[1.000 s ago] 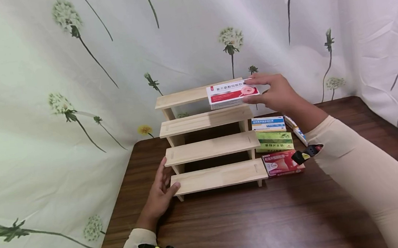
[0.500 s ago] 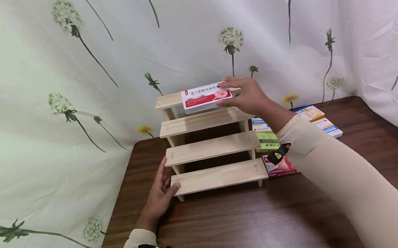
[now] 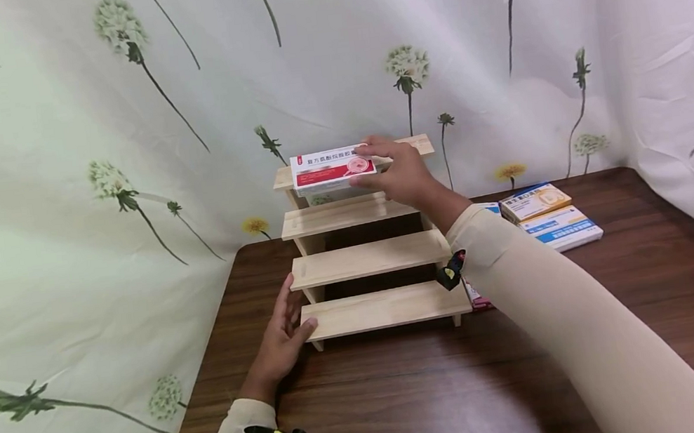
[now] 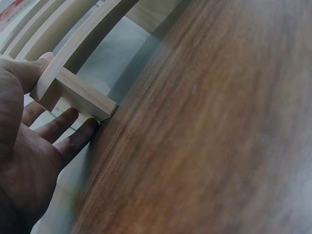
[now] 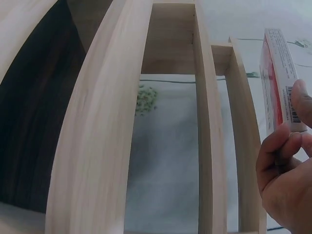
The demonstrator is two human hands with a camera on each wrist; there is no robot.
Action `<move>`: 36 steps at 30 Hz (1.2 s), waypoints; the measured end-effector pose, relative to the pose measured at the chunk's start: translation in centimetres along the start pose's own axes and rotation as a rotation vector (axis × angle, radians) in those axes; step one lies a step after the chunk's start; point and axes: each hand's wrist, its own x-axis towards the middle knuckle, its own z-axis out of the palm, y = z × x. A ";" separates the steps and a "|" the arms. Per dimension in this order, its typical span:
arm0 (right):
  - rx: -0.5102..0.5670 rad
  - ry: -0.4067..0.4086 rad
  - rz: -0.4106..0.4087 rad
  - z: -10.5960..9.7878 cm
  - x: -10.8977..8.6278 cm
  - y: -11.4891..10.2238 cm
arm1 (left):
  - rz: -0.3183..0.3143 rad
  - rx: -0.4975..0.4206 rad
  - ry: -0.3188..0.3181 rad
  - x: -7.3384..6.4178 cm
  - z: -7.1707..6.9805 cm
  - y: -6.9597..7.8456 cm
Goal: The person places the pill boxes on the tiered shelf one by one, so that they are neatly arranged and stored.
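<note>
My right hand point(image 3: 402, 172) pinches a white and red medicine box point(image 3: 332, 168) by its right end, thumb on the near side. The box is lifted in front of the top step of a wooden stepped rack point(image 3: 370, 260). In the right wrist view, a barcode shows on the medicine box point(image 5: 280, 78) beside the fingers. At the rack's lower left end, my left hand point(image 3: 280, 340) holds on. Its thumb lies over the bottom board, and the left wrist view has its fingers point(image 4: 73, 139) against the rack's end support point(image 4: 87, 95).
Right of the rack, a yellow and white box point(image 3: 534, 202) and a blue and white box point(image 3: 560, 228) lie on the dark wooden table point(image 3: 397, 394). My right forearm partly hides more boxes, including a red one point(image 3: 478, 298). A flower-print curtain point(image 3: 317, 50) hangs behind.
My right hand has carried the white and red medicine box leftward along the top step. More boxes at the right have come into sight. The left hand stays at the rack.
</note>
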 end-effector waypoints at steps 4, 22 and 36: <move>0.003 0.003 0.015 1.0 0.5 -0.2 | -0.004 0.001 0.002 0.1 0.0 -0.1; 0.039 0.038 0.013 3.8 2.5 -1.1 | 0.040 -0.015 0.002 0.3 -0.1 -0.4; -0.049 0.061 0.031 4.4 2.7 -2.0 | 0.016 -0.015 -0.001 0.2 0.0 -0.3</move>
